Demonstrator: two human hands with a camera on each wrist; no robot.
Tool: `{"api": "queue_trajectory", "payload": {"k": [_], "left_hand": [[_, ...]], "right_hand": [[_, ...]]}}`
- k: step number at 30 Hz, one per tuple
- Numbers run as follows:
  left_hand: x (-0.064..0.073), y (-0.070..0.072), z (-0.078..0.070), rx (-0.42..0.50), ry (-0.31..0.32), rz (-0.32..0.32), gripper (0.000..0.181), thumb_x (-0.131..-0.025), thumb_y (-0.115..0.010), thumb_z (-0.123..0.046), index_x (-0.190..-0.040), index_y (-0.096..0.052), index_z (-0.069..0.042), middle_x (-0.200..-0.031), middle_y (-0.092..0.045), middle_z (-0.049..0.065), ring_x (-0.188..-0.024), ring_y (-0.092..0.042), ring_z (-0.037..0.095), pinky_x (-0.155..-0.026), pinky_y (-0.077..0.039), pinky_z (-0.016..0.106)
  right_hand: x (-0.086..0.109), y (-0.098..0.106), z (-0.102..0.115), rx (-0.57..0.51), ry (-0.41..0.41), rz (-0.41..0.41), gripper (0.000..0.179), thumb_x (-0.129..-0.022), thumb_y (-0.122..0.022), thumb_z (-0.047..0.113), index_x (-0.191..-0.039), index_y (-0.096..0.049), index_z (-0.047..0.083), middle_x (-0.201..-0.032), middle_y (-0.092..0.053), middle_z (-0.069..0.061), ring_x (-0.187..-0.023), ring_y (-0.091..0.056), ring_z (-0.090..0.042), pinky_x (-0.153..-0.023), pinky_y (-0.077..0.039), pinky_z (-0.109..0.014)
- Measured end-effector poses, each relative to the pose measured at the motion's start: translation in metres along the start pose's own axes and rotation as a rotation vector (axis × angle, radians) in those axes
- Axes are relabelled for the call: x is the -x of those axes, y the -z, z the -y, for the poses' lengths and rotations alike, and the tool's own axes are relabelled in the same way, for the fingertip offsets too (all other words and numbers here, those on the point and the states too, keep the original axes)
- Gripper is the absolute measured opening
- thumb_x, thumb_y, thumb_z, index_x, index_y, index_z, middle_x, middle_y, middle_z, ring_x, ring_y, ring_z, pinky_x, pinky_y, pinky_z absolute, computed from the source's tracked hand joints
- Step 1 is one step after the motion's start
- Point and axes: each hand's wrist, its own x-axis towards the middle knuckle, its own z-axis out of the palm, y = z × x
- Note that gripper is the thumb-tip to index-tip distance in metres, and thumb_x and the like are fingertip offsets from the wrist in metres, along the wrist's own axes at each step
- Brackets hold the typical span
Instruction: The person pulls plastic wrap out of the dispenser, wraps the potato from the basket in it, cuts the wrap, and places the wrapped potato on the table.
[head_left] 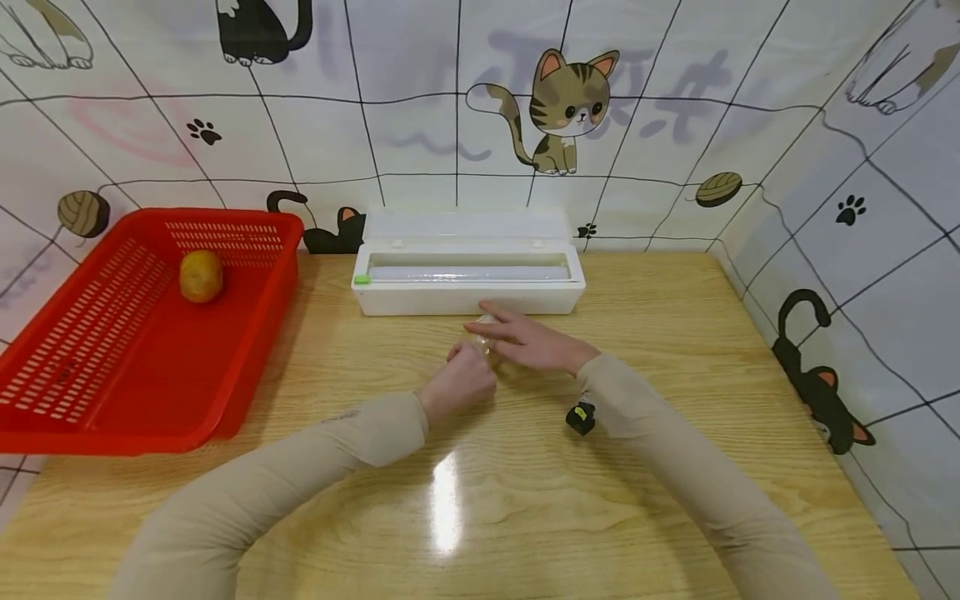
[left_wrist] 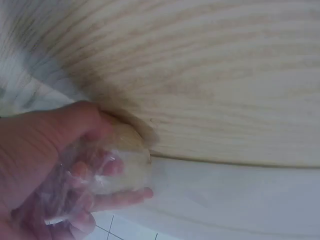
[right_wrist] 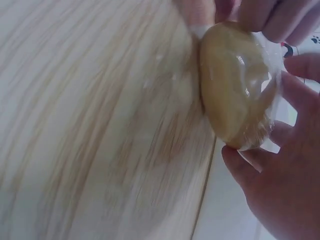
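A yellowish-brown potato (right_wrist: 225,85) wrapped in clear cling film (right_wrist: 260,82) lies on the table in front of a white cling film dispenser (head_left: 468,300). My left hand (head_left: 463,382) is curled at the near side of the potato. In the left wrist view its thumb and fingers grip gathered cling film (left_wrist: 62,185). My right hand (head_left: 536,340) reaches in from the right, its fingers fairly straight. In the right wrist view its thumb and fingertips touch the wrapped potato's lower and far sides. Both hands hide most of the potato in the head view.
The dispenser's lid (head_left: 465,225) stands raised, with a film roll (head_left: 468,273) inside and a green slider (head_left: 362,279) at its left end. A red basket (head_left: 225,367) at the left contains another yellowish potato (head_left: 201,277). Cat-patterned sheeting (head_left: 420,133) covers the walls.
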Motion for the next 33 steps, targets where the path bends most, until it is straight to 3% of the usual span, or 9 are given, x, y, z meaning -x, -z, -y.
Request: {"api": "queue_trajectory", "payload": {"k": [7, 12, 15, 18, 21, 25, 28, 33], "left_hand": [[-0.004, 0.007, 0.002, -0.016, -0.024, 0.008, 0.031, -0.086, -0.050, -0.001, -0.061, -0.054, -0.020, -0.051, -0.038, -0.006, -0.049, -0.038, 0.011, -0.046, -0.030, 0.024], [-0.007, 0.012, 0.001, -0.065, -0.031, -0.003, 0.031, -0.083, -0.048, -0.002, -0.059, -0.048, -0.021, -0.051, -0.038, -0.008, -0.048, -0.041, 0.009, -0.048, -0.033, 0.021], [-0.008, 0.012, -0.001, -0.060, -0.024, -0.014, 0.029, -0.080, -0.047, 0.000, -0.059, -0.049, -0.019, -0.051, -0.040, -0.008, -0.047, -0.042, 0.011, -0.049, -0.037, 0.021], [-0.007, 0.012, -0.002, -0.029, -0.018, -0.008, 0.028, -0.080, -0.048, 0.001, -0.059, -0.050, -0.019, -0.052, -0.040, -0.007, -0.048, -0.042, 0.013, -0.049, -0.037, 0.022], [-0.006, 0.013, -0.001, -0.026, -0.018, 0.002, 0.030, -0.080, -0.047, 0.002, -0.059, -0.045, -0.019, -0.051, -0.034, -0.006, -0.049, -0.037, 0.012, -0.048, -0.033, 0.022], [-0.006, 0.017, 0.000, -0.004, -0.018, -0.132, 0.031, -0.081, -0.050, 0.001, -0.060, -0.049, -0.021, -0.053, -0.038, -0.007, -0.051, -0.037, 0.010, -0.050, -0.031, 0.024], [-0.006, 0.020, 0.001, 0.067, -0.043, -0.223, 0.025, -0.086, -0.052, -0.005, -0.070, -0.063, -0.021, -0.063, -0.052, -0.006, -0.057, -0.044, 0.010, -0.053, -0.033, 0.026], [-0.004, 0.018, 0.006, 0.139, -0.096, -0.174, 0.023, -0.093, -0.052, -0.012, -0.089, -0.072, -0.022, -0.084, -0.063, -0.006, -0.066, -0.050, 0.011, -0.053, -0.040, 0.024]], "right_hand": [[-0.006, 0.001, 0.001, -0.059, 0.003, -0.027, 0.041, -0.105, -0.042, 0.027, -0.143, -0.047, 0.016, -0.159, -0.013, -0.009, -0.143, -0.016, -0.029, -0.114, -0.016, -0.043], [-0.006, 0.000, -0.002, -0.133, -0.053, -0.084, 0.047, -0.106, -0.036, 0.025, -0.150, -0.034, 0.008, -0.157, -0.021, -0.008, -0.143, -0.018, -0.024, -0.114, -0.015, -0.039], [-0.006, -0.003, -0.004, -0.161, -0.082, -0.165, 0.047, -0.104, -0.044, 0.022, -0.147, -0.035, 0.007, -0.151, -0.035, -0.010, -0.138, -0.031, -0.023, -0.111, -0.024, -0.039], [-0.007, -0.006, -0.005, -0.172, -0.100, -0.249, 0.036, -0.101, -0.053, 0.019, -0.133, -0.046, 0.005, -0.136, -0.049, -0.012, -0.125, -0.045, -0.025, -0.103, -0.035, -0.042], [-0.008, -0.008, -0.003, -0.177, -0.145, -0.299, 0.029, -0.098, -0.057, 0.017, -0.124, -0.051, 0.003, -0.126, -0.055, -0.015, -0.114, -0.050, -0.027, -0.096, -0.041, -0.043], [-0.009, -0.006, 0.003, -0.193, -0.224, -0.300, 0.035, -0.098, -0.058, 0.017, -0.128, -0.048, 0.002, -0.131, -0.053, -0.019, -0.121, -0.050, -0.032, -0.099, -0.041, -0.043], [-0.010, -0.003, 0.007, -0.203, -0.231, -0.278, 0.040, -0.097, -0.059, 0.018, -0.129, -0.047, -0.001, -0.133, -0.051, -0.020, -0.124, -0.048, -0.036, -0.102, -0.039, -0.044], [-0.009, 0.001, 0.010, -0.223, -0.228, -0.251, 0.041, -0.095, -0.063, 0.018, -0.128, -0.048, 0.000, -0.131, -0.053, -0.017, -0.123, -0.049, -0.035, -0.102, -0.040, -0.043]]}}
